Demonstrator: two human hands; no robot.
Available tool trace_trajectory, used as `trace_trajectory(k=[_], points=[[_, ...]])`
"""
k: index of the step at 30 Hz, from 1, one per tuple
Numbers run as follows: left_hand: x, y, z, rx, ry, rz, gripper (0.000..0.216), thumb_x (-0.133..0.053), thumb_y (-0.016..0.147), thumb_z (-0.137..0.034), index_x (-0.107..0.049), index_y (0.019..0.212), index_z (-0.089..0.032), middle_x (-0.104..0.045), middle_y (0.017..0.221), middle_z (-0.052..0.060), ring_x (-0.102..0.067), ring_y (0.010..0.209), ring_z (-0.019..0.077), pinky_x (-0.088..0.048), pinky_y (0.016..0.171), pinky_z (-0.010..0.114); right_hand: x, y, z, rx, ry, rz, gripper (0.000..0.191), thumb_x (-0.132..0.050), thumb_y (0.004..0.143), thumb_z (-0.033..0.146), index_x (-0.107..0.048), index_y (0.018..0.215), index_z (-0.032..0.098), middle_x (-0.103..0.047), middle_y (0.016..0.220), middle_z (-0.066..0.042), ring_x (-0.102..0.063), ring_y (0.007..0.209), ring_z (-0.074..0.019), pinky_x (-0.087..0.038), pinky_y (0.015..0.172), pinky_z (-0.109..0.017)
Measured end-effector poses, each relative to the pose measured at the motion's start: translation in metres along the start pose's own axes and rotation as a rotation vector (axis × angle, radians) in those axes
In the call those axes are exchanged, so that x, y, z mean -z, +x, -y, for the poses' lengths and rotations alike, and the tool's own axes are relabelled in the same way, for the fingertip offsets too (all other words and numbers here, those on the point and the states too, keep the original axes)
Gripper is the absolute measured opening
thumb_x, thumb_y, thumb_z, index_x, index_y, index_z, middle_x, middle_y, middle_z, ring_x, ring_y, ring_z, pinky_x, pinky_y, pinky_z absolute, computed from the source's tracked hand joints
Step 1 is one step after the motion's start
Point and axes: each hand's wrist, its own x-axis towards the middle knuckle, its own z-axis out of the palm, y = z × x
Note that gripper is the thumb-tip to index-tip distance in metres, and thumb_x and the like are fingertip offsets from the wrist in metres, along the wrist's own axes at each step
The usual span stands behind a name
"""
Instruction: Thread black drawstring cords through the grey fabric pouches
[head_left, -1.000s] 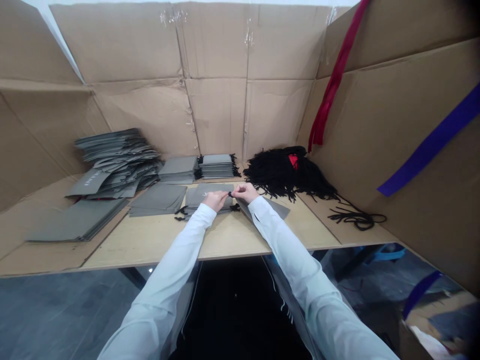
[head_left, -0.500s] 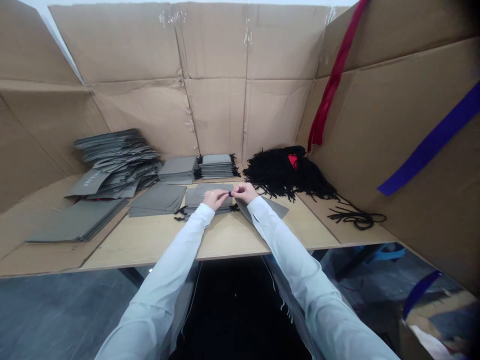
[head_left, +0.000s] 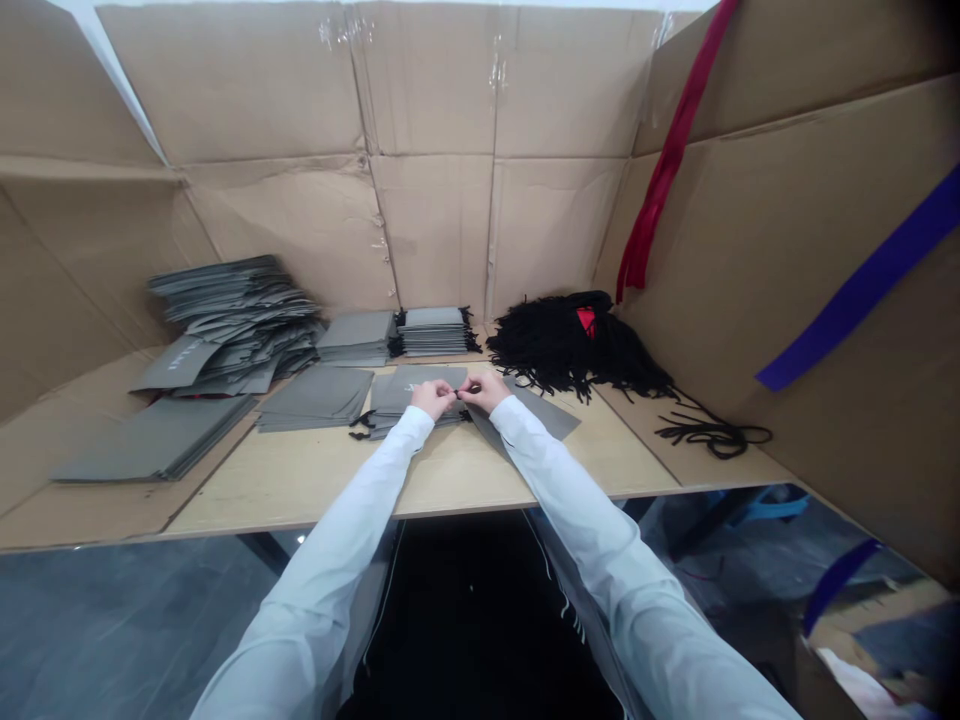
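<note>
Both hands meet over the middle of the table, fingertips pinched around a short black cord (head_left: 457,393). My left hand (head_left: 433,398) is closed on the cord from the left. From the other side my right hand (head_left: 486,389) pinches it too, its fingers almost touching the left ones. A grey pouch (head_left: 551,412) lies slanted under my right hand and wrist, partly hidden by them. Beneath my left hand is a small stack of grey pouches (head_left: 390,392) with black cord ends poking out at its sides.
Tall piles of grey pouches (head_left: 240,320) stand at the left, with a flat stack (head_left: 315,397) nearer. Behind the hands sits a corded stack (head_left: 433,333). A heap of black cords (head_left: 570,345) lies at the right. Cardboard walls (head_left: 427,220) enclose the table (head_left: 450,480).
My hands have drawn slightly closer together, and less of the black cord shows between the fingers. The stacks and the cord heap stay as they were.
</note>
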Motion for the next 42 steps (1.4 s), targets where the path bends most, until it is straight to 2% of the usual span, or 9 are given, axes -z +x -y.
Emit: trace_trajectory(k=[8, 13, 18, 25, 29, 32, 36, 39, 42], points=[[-0.003, -0.004, -0.008, -0.079, 0.236, 0.058, 0.019, -0.037, 0.073, -0.024, -0.045, 0.057, -0.018, -0.051, 0.057, 0.000, -0.049, 0.063, 0.0145, -0.036, 0.063, 0.026, 0.000, 0.000, 0.001, 0.015, 0.002, -0.010, 0.007, -0.056, 0.060, 0.021, -0.058, 0.059, 0.014, -0.059, 0.061, -0.001, -0.053, 0.059, -0.0107, -0.040, 0.058, -0.022], [-0.002, -0.007, -0.007, -0.152, 0.145, 0.103, 0.023, -0.028, 0.076, -0.022, -0.035, 0.054, -0.019, -0.041, 0.049, -0.003, -0.042, 0.054, 0.0117, -0.033, 0.059, 0.024, 0.003, -0.001, 0.005, -0.010, -0.002, -0.049, 0.007, -0.056, 0.060, 0.021, -0.058, 0.059, 0.014, -0.060, 0.060, -0.001, -0.053, 0.058, -0.0108, -0.041, 0.058, -0.022], [-0.002, -0.007, -0.002, -0.203, 0.014, 0.127, 0.025, -0.026, 0.078, -0.026, -0.038, 0.058, -0.018, -0.044, 0.049, -0.003, -0.042, 0.051, 0.0102, -0.033, 0.057, 0.023, 0.001, 0.001, 0.002, -0.005, 0.077, -0.084, 0.009, -0.056, 0.060, 0.021, -0.058, 0.063, 0.013, -0.060, 0.063, -0.002, -0.054, 0.059, -0.0106, -0.042, 0.060, -0.023], [0.002, -0.004, 0.003, -0.235, 0.015, 0.100, 0.025, -0.031, 0.076, -0.030, -0.040, 0.057, -0.017, -0.044, 0.047, -0.004, -0.042, 0.050, 0.0093, -0.033, 0.053, 0.021, 0.000, 0.001, 0.003, 0.031, 0.144, -0.038, 0.025, -0.054, 0.063, 0.018, -0.060, 0.087, 0.015, -0.063, 0.070, -0.002, -0.056, 0.064, -0.0107, -0.043, 0.066, -0.025], [0.004, -0.002, 0.004, -0.215, 0.002, 0.060, 0.025, -0.033, 0.073, -0.031, -0.043, 0.055, -0.016, -0.041, 0.045, -0.004, -0.040, 0.048, 0.0088, -0.032, 0.050, 0.020, 0.003, 0.000, 0.007, 0.066, 0.104, 0.005, 0.022, -0.052, 0.066, 0.021, -0.063, 0.086, 0.017, -0.064, 0.079, -0.003, -0.057, 0.071, -0.0122, -0.043, 0.068, -0.024], [0.005, 0.000, 0.003, -0.179, -0.045, 0.046, 0.024, -0.035, 0.070, -0.029, -0.045, 0.053, -0.015, -0.040, 0.043, -0.005, -0.039, 0.046, 0.0085, -0.031, 0.048, 0.019, 0.003, -0.001, 0.010, 0.055, 0.047, -0.005, 0.022, -0.051, 0.067, 0.020, -0.064, 0.085, 0.016, -0.064, 0.078, -0.003, -0.056, 0.068, -0.0117, -0.043, 0.066, -0.024], [0.005, 0.004, 0.003, -0.161, -0.160, 0.027, 0.024, -0.034, 0.069, -0.030, -0.045, 0.054, -0.015, -0.038, 0.043, -0.005, -0.037, 0.044, 0.0079, -0.030, 0.046, 0.020, 0.003, -0.003, 0.016, 0.085, -0.009, -0.020, 0.030, -0.056, 0.063, 0.022, -0.061, 0.092, 0.016, -0.063, 0.082, -0.003, -0.055, 0.071, -0.0120, -0.042, 0.068, -0.024], [0.005, 0.006, 0.003, -0.171, -0.191, 0.035, 0.023, -0.033, 0.069, -0.030, -0.044, 0.054, -0.015, -0.036, 0.044, -0.005, -0.035, 0.044, 0.0078, -0.029, 0.046, 0.020, 0.002, -0.004, 0.019, 0.118, 0.005, -0.039, 0.033, -0.060, 0.060, 0.026, -0.060, 0.092, 0.016, -0.062, 0.088, -0.004, -0.055, 0.079, -0.0131, -0.041, 0.074, -0.025], [0.006, 0.007, 0.004, -0.214, -0.152, 0.043, 0.022, -0.033, 0.068, -0.029, -0.041, 0.052, -0.016, -0.035, 0.045, -0.005, -0.034, 0.047, 0.0079, -0.028, 0.047, 0.020, 0.002, -0.004, 0.019, 0.091, -0.009, -0.052, 0.027, -0.059, 0.062, 0.027, -0.060, 0.087, 0.016, -0.063, 0.085, -0.004, -0.056, 0.077, -0.0131, -0.042, 0.073, -0.026]])
